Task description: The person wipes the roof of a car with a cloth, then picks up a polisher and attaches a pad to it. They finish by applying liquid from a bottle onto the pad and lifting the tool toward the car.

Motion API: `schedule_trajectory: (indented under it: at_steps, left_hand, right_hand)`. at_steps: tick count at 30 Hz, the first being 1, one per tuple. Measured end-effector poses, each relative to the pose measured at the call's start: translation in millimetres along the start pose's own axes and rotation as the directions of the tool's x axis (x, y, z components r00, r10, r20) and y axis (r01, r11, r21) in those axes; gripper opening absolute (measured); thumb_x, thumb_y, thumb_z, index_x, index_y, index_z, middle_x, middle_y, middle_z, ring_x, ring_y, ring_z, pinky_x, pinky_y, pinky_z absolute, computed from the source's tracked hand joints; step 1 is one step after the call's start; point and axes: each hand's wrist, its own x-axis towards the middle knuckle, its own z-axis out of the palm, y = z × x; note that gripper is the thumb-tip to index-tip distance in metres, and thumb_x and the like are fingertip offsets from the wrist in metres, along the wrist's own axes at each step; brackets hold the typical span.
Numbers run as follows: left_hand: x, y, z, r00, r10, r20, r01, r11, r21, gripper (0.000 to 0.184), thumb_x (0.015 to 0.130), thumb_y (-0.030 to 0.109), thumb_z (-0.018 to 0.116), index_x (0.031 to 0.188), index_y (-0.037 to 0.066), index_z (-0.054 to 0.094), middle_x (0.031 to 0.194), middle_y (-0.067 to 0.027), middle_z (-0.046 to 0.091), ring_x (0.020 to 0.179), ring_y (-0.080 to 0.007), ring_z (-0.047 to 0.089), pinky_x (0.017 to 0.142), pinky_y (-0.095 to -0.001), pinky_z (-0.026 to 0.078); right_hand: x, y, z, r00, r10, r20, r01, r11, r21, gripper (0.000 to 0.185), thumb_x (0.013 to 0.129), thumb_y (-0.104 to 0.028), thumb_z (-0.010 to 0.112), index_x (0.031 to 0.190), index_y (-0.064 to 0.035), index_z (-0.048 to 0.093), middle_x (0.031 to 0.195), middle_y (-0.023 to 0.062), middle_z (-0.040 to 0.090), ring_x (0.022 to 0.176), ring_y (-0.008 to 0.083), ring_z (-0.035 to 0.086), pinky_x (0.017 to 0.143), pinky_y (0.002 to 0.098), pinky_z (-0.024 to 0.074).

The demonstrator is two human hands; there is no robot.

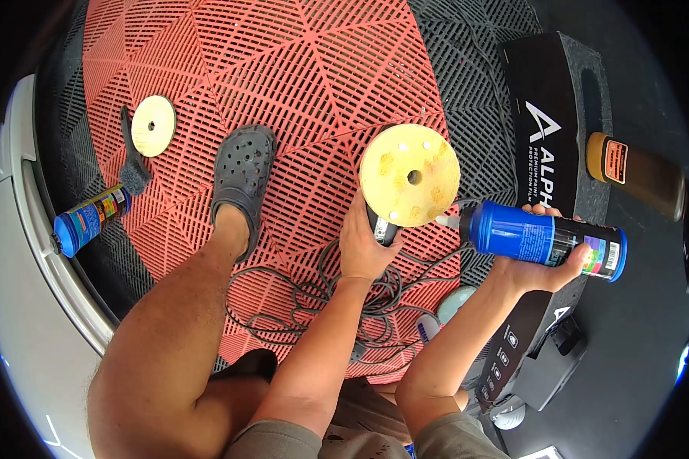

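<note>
My left hand (366, 246) is closed around the dark handle of a polisher, whose round yellow foam pad (412, 183) faces up towards me. Small white dabs and darker stains mark the pad around its centre hole. In my right hand (547, 264) lies a blue polish bottle (517, 233), fingers wrapped round its lower half. The bottle is tipped on its side, with its pale nozzle (448, 221) pointing left at the pad's lower right edge. Most of the polisher's body is hidden under the pad and my hand.
A second yellow pad (154, 126), a brush (134, 173) and another blue bottle (92, 219) lie at left beside a car panel (42, 306). Coiled cable (283, 317) covers the red floor tiles (314, 69) below my hands. A brown bottle (637, 176) is at right.
</note>
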Motion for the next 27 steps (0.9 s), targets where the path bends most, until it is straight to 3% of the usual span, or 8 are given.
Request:
schedule_trajectory:
  at_steps: [20,27]
  left_hand:
    - [0.5,-0.2,0.2,1.0,-0.02,0.012,0.02,1.0,-0.009,0.098,0.065,0.021,0.079,0.144,-0.002,0.025,0.137,-0.0243,0.041,0.123,-0.0387,0.045,0.104,-0.0449,0.039]
    - [0.8,-2.0,-1.0,1.0,0.005,0.012,-0.005,1.0,-0.025,0.098,0.066,0.02,0.079,0.144,-0.003,0.025,0.136,-0.0246,0.042,0.123,-0.0387,0.045,0.104,-0.0447,0.039]
  right_hand:
    - [6.5,23.9,17.3,0.999,-0.025,0.024,0.026,0.999,-0.048,0.063,0.077,-0.052,0.062,0.115,-0.0051,0.047,0.076,0.0123,0.062,0.061,0.0217,0.063,0.054,0.0316,0.0535]
    - [8.2,25.4,16.8,0.999,-0.023,0.032,0.025,0.998,-0.065,0.066,0.076,-0.052,0.063,0.119,-0.0046,0.045,0.076,0.0108,0.061,0.061,0.0205,0.061,0.057,0.0315,0.0529]
